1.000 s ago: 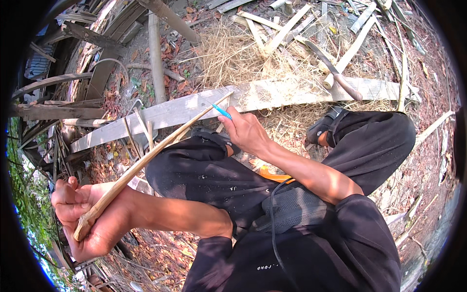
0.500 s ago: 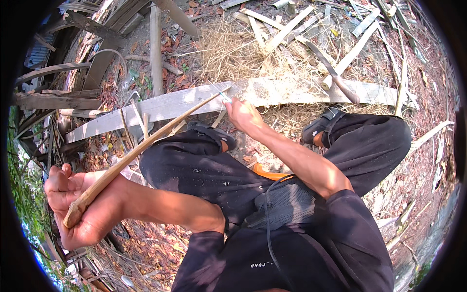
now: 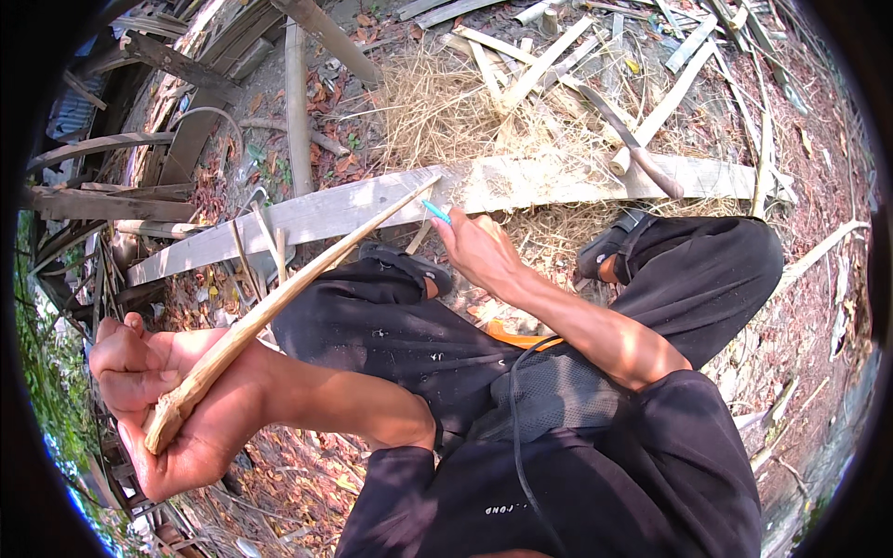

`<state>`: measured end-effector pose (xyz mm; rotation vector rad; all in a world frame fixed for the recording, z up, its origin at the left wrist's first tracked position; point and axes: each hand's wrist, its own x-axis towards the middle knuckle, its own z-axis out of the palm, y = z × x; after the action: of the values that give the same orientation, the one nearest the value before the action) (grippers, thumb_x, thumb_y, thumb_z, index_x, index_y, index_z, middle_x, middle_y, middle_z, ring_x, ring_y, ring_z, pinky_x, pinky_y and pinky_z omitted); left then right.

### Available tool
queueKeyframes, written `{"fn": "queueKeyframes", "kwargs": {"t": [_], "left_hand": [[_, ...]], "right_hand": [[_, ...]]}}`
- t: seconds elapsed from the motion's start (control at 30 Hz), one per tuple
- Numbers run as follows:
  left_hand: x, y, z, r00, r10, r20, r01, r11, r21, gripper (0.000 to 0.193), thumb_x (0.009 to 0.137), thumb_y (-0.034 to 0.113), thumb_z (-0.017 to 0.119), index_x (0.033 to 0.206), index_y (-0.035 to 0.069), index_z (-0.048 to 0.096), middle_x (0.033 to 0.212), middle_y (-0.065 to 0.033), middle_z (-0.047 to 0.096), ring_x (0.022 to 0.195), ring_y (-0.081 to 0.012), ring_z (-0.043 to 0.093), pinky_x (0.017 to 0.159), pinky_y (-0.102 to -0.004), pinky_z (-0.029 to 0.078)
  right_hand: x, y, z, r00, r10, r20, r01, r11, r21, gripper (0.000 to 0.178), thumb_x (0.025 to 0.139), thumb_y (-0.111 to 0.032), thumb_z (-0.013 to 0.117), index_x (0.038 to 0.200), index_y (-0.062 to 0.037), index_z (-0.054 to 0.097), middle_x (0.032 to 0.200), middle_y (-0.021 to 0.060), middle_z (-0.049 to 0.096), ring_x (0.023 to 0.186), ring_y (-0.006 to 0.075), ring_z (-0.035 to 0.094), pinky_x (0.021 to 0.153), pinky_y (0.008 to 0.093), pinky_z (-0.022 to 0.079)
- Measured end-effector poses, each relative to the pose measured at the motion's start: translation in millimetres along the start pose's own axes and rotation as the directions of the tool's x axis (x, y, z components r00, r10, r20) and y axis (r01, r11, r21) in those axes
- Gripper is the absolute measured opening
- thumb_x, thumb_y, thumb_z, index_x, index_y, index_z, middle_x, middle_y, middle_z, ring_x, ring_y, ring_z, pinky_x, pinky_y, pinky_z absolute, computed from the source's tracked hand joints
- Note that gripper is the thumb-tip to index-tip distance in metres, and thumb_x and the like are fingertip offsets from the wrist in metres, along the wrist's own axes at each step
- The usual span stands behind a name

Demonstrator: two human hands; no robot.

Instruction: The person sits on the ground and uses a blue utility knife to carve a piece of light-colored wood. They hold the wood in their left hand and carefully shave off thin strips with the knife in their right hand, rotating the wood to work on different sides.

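My left hand [image 3: 172, 409] grips the thick end of a long tapered wooden stick [image 3: 279, 302] at the lower left. The stick runs up and to the right, and its thin tip lies over a pale flat plank [image 3: 391, 200]. My right hand [image 3: 474, 246] is stretched forward just right of the tip and holds a small light-blue pen-like thing [image 3: 435, 212] that points at the plank. My knees in black trousers sit below the plank, with dark sandals on my feet.
A heap of dry straw [image 3: 446, 102] and several split bamboo strips [image 3: 521, 65] lie beyond the plank. A long knife with a wooden handle [image 3: 633, 144] rests on the plank's right part. Old boards [image 3: 112, 200] and curved scraps pile up at the left. Dry leaves cover the ground.
My right hand drew back to the right along the plank, away from the stick's tip, and the blue thing shows again. My left hand with the stick stayed almost still.
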<state>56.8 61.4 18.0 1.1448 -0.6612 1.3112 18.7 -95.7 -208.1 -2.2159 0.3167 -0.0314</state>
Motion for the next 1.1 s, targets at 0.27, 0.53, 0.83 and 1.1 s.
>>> {"fn": "queueKeyframes", "kwargs": {"t": [0.27,0.53,0.83,1.1], "left_hand": [[2.1,-0.3,2.6,0.999,0.025,-0.041,-0.020,0.993,0.117,0.033,0.074,0.036,0.031,0.052,0.011,0.025,0.054,-0.0063,0.029,0.067,-0.0247,0.040,0.073,-0.0382,0.036],[5.0,-9.4,-13.4,0.999,0.027,0.035,-0.026,0.999,-0.027,0.034,0.074,0.036,0.031,0.052,0.011,0.026,0.053,-0.0072,0.028,0.067,-0.0250,0.040,0.071,-0.0381,0.036],[7.6,-10.7,-22.3,1.000,-0.003,0.022,0.005,0.992,-0.124,0.036,0.073,0.036,0.033,0.049,0.009,0.034,0.050,-0.0100,0.039,0.066,-0.0259,0.050,0.069,-0.0348,0.040],[7.4,-14.2,-11.8,0.992,0.055,-0.114,-0.039,0.989,0.142,0.033,0.074,0.031,0.031,0.050,0.009,0.035,0.057,-0.0112,0.044,0.069,-0.0233,0.049,0.071,-0.0355,0.040]], "right_hand": [[8.5,34.6,18.3,0.980,-0.146,-0.135,0.141,0.989,-0.045,0.036,0.096,-0.031,0.045,0.082,0.0020,0.053,0.049,0.0210,0.052,0.047,0.0404,0.056,0.044,0.0464,0.047],[7.4,43.3,26.1,0.971,-0.191,-0.144,0.179,0.979,-0.095,0.036,0.095,-0.028,0.046,0.081,0.0036,0.054,0.056,0.0208,0.057,0.053,0.0410,0.059,0.050,0.0464,0.049],[11.7,29.6,26.7,0.984,-0.096,-0.149,0.103,0.994,0.040,0.029,0.094,-0.025,0.049,0.084,0.0028,0.053,0.057,0.0221,0.057,0.053,0.0413,0.058,0.051,0.0467,0.048],[9.8,3.0,13.7,0.956,-0.224,-0.189,0.235,0.971,0.035,0.034,0.093,-0.030,0.050,0.083,0.0023,0.053,0.052,0.0226,0.054,0.050,0.0411,0.057,0.047,0.0471,0.046]]}}
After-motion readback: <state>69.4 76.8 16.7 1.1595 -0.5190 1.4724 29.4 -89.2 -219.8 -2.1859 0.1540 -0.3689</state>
